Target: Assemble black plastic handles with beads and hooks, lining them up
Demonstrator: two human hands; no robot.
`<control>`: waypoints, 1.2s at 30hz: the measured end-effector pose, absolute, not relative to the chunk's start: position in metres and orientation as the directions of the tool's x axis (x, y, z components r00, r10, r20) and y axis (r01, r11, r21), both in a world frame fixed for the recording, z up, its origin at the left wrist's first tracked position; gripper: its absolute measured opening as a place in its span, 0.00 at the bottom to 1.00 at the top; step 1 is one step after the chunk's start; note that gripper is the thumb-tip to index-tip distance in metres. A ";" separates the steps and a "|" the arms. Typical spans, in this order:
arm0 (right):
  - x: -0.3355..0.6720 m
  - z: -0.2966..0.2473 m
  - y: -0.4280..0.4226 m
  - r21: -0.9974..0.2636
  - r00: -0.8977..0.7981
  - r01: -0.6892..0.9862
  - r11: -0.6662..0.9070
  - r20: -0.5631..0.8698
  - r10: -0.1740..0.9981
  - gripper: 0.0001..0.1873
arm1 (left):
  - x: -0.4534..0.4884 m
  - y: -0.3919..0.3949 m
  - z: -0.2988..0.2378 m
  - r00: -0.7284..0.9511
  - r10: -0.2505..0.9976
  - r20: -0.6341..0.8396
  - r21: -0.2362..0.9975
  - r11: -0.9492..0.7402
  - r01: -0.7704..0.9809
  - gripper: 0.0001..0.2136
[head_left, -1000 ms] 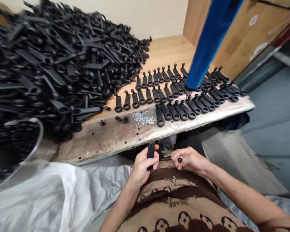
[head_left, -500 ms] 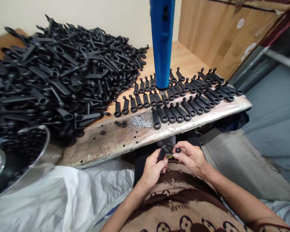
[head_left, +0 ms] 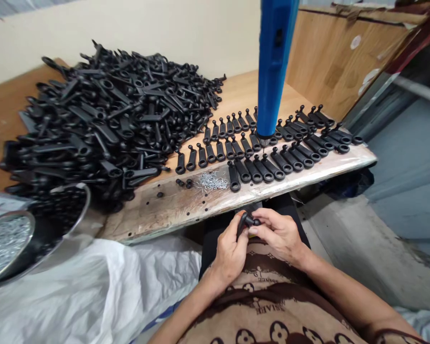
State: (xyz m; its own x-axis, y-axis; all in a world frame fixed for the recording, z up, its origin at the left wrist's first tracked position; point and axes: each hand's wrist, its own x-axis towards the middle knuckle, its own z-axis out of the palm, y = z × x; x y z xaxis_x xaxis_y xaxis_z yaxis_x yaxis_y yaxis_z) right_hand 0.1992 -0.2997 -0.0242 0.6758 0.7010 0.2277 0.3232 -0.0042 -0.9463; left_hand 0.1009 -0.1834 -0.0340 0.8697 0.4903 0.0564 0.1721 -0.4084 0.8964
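Observation:
Over my lap, in front of the bench edge, my left hand [head_left: 230,251] is closed around a black plastic crank handle [head_left: 242,222]. A small round black knob [head_left: 257,222] is pinched between the thumb and fingers of my right hand [head_left: 282,236]. The knob touches the peg end of the handle; whether it is seated there I cannot tell. Beyond my hands, finished-looking black crank handles with ball ends [head_left: 255,173] lie in rows on the bench [head_left: 172,210]. Left of the front row is a small pile of metal pins [head_left: 212,181], with a few loose black knobs [head_left: 189,183] beside it.
A blue power screwdriver [head_left: 276,71] hangs upright above the rows, its bit close over them. A large heap of black handles [head_left: 103,124] fills the back left. At left stand a metal bowl [head_left: 87,205] of small black parts and a smaller bowl of pins [head_left: 7,246].
My right hand has brought the knob leftward against the handle's end, and my left hand has turned the handle. The view has shifted, so the bench items and screwdriver appear further right.

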 end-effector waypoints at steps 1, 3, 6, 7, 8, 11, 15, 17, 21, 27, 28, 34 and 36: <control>0.198 -0.026 -0.298 -0.943 0.692 0.331 0.013 0.252 0.677 0.09 | 0.101 -0.184 -0.034 0.872 0.483 0.078 0.879 -0.445 0.168 0.17; 0.197 -0.026 -0.295 -0.896 0.695 0.443 0.031 0.365 0.619 0.06 | 0.101 -0.184 -0.032 0.872 0.474 0.127 0.849 -0.506 0.152 0.17; 0.197 -0.023 -0.291 -0.715 0.599 0.697 0.052 0.621 0.505 0.04 | 0.102 -0.188 -0.030 0.870 0.454 0.193 0.806 -0.579 0.123 0.17; 0.197 -0.022 -0.290 -0.643 0.546 0.763 0.063 0.695 0.468 0.05 | 0.103 -0.189 -0.029 0.867 0.452 0.212 0.791 -0.600 0.120 0.17; 0.198 -0.022 -0.289 -0.573 0.492 0.817 0.070 0.754 0.435 0.07 | 0.103 -0.190 -0.028 0.863 0.451 0.228 0.775 -0.620 0.119 0.17; 0.201 -0.023 -0.288 -0.394 0.348 0.918 0.048 0.856 0.384 0.13 | 0.103 -0.193 -0.028 0.854 0.444 0.269 0.722 -0.680 0.126 0.18; 0.205 -0.027 -0.289 -0.283 0.250 0.959 0.022 0.878 0.408 0.20 | 0.102 -0.194 -0.026 0.863 0.405 0.301 0.655 -0.745 0.121 0.18; 0.206 -0.029 -0.289 -0.276 0.236 0.961 0.036 0.877 0.419 0.21 | 0.103 -0.194 -0.025 0.868 0.393 0.303 0.627 -0.768 0.129 0.18; 0.206 -0.026 -0.289 -0.421 0.340 0.900 0.112 0.839 0.426 0.12 | 0.104 -0.192 -0.026 0.873 0.353 0.335 0.541 -0.831 0.129 0.19; 0.205 -0.025 -0.284 -0.591 0.469 0.791 0.158 0.752 0.463 0.07 | 0.103 -0.188 -0.031 0.875 0.329 0.355 0.491 -0.862 0.125 0.19; 0.204 -0.026 -0.282 -0.591 0.477 0.793 0.148 0.754 0.451 0.07 | 0.104 -0.187 -0.031 0.878 0.339 0.339 0.520 -0.845 0.126 0.19; 0.205 -0.021 -0.270 -0.788 0.684 0.607 0.102 0.583 0.438 0.03 | 0.116 -0.184 -0.021 0.896 0.406 0.181 0.753 -0.643 0.139 0.19; 0.214 -0.014 -0.276 -0.801 0.689 0.595 0.065 0.550 0.473 0.03 | 0.123 -0.183 -0.013 0.939 0.321 0.127 0.777 -0.620 0.107 0.22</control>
State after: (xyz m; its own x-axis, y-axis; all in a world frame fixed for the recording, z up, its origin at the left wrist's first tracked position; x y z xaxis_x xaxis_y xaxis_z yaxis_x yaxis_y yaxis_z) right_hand 0.2140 -0.2756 -0.0143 0.6885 0.4726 0.5501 0.5954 0.0648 -0.8008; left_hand 0.1227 -0.1833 -0.0132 0.9385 0.3210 0.1270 0.1068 -0.6198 0.7775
